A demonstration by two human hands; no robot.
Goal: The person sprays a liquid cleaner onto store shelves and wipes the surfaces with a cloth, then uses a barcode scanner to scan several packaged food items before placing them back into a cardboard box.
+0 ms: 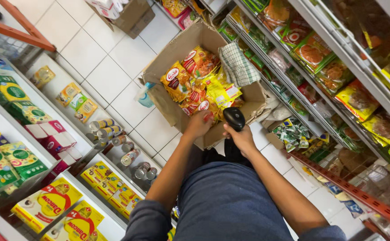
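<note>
Down in the aisle, the left hand (198, 125) reaches into the open cardboard box (170, 60) on the floor, fingers closing on a red-and-yellow snack packet (205, 107) near the front edge. The right hand (241, 138) is wrapped around a black handheld scanner (234, 118) just beside it. Those packets look light, crinkly and slippery; best pinched by a sealed edge

The person wears a blue-grey cloth garment over the lap and short dark blue-grey sleeves at both upper arms, leaving both forearms, the left hand (198, 125) and the right hand (242, 138) bare.
</note>
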